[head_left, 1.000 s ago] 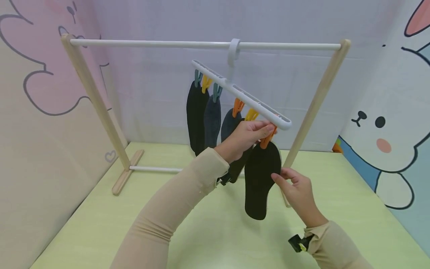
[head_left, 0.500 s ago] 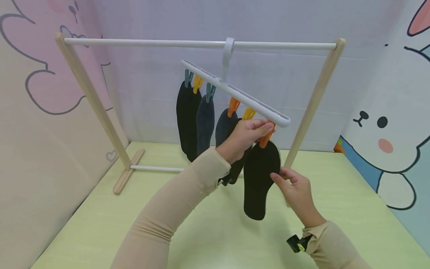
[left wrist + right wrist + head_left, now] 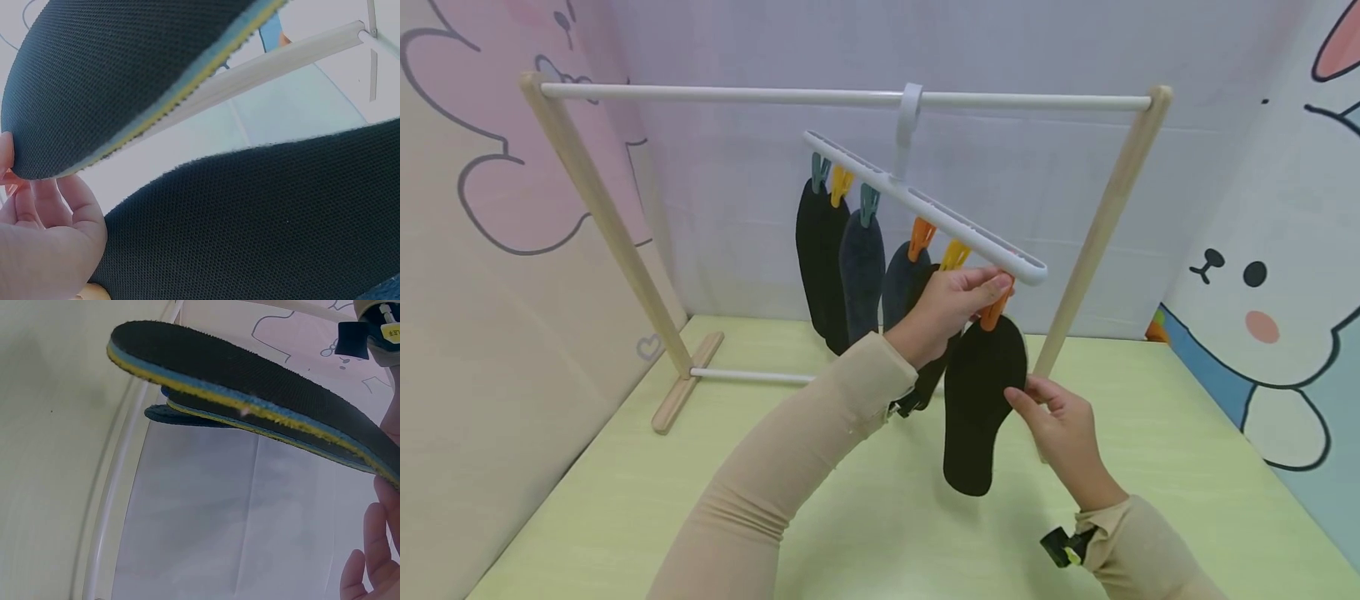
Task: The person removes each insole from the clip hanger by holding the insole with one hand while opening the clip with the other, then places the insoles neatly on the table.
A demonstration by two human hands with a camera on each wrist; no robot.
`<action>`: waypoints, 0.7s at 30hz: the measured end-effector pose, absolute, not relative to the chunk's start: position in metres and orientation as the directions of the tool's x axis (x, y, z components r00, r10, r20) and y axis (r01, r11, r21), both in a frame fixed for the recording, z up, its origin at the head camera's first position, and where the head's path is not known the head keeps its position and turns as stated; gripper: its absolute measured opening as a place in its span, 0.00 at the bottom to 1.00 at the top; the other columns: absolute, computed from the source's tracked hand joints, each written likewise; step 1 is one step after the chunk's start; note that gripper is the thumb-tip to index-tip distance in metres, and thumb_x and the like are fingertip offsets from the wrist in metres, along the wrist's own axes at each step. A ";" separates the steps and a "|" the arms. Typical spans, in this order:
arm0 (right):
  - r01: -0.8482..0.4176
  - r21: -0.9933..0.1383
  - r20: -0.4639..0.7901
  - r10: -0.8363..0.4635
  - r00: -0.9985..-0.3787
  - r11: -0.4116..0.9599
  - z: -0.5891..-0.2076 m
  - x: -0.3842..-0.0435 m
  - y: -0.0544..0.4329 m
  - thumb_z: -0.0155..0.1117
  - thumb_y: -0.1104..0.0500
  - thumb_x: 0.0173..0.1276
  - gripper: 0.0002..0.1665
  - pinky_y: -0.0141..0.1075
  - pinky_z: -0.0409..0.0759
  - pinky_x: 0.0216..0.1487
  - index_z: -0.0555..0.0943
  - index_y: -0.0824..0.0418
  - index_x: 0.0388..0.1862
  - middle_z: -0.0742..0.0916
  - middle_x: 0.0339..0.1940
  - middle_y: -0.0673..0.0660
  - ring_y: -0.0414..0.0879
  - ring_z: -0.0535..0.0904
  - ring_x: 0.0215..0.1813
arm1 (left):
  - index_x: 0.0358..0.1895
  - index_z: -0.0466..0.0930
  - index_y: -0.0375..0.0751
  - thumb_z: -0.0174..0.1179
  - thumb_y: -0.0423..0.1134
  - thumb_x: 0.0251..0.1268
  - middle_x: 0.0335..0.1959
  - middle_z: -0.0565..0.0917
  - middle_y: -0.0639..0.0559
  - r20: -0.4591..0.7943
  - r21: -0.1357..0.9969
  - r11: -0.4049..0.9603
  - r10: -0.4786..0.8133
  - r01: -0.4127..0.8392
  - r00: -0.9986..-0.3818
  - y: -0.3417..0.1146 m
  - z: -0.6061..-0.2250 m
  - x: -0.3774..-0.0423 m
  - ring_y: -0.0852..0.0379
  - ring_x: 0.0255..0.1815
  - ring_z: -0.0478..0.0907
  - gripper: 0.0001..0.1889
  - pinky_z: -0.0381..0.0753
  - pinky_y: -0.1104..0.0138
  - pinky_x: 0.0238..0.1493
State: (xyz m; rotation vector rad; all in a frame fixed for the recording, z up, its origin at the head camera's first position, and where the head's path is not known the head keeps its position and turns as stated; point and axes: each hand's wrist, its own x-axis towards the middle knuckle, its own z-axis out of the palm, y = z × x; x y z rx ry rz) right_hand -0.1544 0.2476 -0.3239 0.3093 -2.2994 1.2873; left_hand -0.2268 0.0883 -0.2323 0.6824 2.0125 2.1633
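In the head view, my left hand (image 3: 943, 308) pinches an orange clothespin (image 3: 995, 310) at the near end of the white clip hanger (image 3: 966, 227). The clothespin sits at the top of a black shoe insole (image 3: 981, 408), which hangs down tilted slightly. With thumb and fingers my right hand (image 3: 1063, 425) holds that insole's right edge. Its blue and yellow layered edge shows in the right wrist view. Behind my left hand hangs another black insole (image 3: 262, 212), partly hidden in the head view. Farther along, a dark blue insole (image 3: 862, 267) and a black insole (image 3: 818, 250) hang from clothespins.
The hanger hooks over the white top rod (image 3: 730, 94) of a drying rack with wooden legs (image 3: 610, 225). A lower white rod (image 3: 752, 377) runs near the pale green tabletop (image 3: 865, 533). Cartoon-printed cloths stand behind and at the sides.
The hanger's far end and its insoles have shifted left in view, then the far insoles swung slightly back. Both hands keep their holds; the front insole's bottom dips a little.
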 end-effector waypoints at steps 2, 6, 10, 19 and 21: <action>-0.413 -0.739 0.509 0.039 -0.860 0.532 -0.324 -0.154 0.248 0.67 0.69 0.60 0.07 0.29 0.68 0.30 0.85 0.71 0.38 0.84 0.25 0.45 0.29 0.73 0.32 | 0.53 0.78 0.25 0.53 0.35 0.72 0.25 0.77 0.55 0.254 0.966 -0.131 0.368 0.221 -0.894 0.089 -0.233 -0.226 0.61 0.28 0.71 0.15 0.73 0.72 0.33; -0.418 -0.738 0.513 0.038 -0.858 0.530 -0.324 -0.154 0.249 0.67 0.70 0.60 0.06 0.29 0.68 0.30 0.85 0.71 0.37 0.83 0.25 0.44 0.29 0.73 0.32 | 0.53 0.79 0.26 0.54 0.35 0.71 0.25 0.78 0.55 0.258 0.965 -0.139 0.349 0.223 -0.901 0.091 -0.232 -0.224 0.61 0.29 0.72 0.15 0.74 0.72 0.33; -0.424 -0.740 0.517 0.039 -0.855 0.521 -0.325 -0.154 0.250 0.67 0.70 0.60 0.06 0.28 0.68 0.30 0.85 0.71 0.37 0.83 0.25 0.41 0.29 0.74 0.31 | 0.54 0.79 0.27 0.54 0.35 0.71 0.32 0.81 0.50 0.257 0.966 -0.131 0.342 0.224 -0.904 0.091 -0.231 -0.222 0.63 0.33 0.73 0.15 0.76 0.72 0.37; -0.408 -0.756 0.493 0.036 -0.869 0.512 -0.325 -0.155 0.253 0.67 0.69 0.61 0.06 0.28 0.69 0.32 0.84 0.71 0.38 0.82 0.25 0.41 0.29 0.74 0.32 | 0.56 0.78 0.28 0.54 0.35 0.72 0.47 0.83 0.38 0.261 0.965 -0.120 0.330 0.234 -0.907 0.093 -0.231 -0.222 0.62 0.39 0.76 0.16 0.78 0.70 0.43; -0.409 -0.755 0.492 0.031 -0.870 0.512 -0.324 -0.155 0.253 0.67 0.69 0.62 0.07 0.28 0.69 0.32 0.84 0.71 0.38 0.83 0.25 0.43 0.30 0.74 0.32 | 0.56 0.78 0.29 0.54 0.35 0.72 0.50 0.82 0.37 0.258 0.966 -0.117 0.325 0.232 -0.910 0.094 -0.231 -0.223 0.61 0.41 0.77 0.16 0.78 0.69 0.44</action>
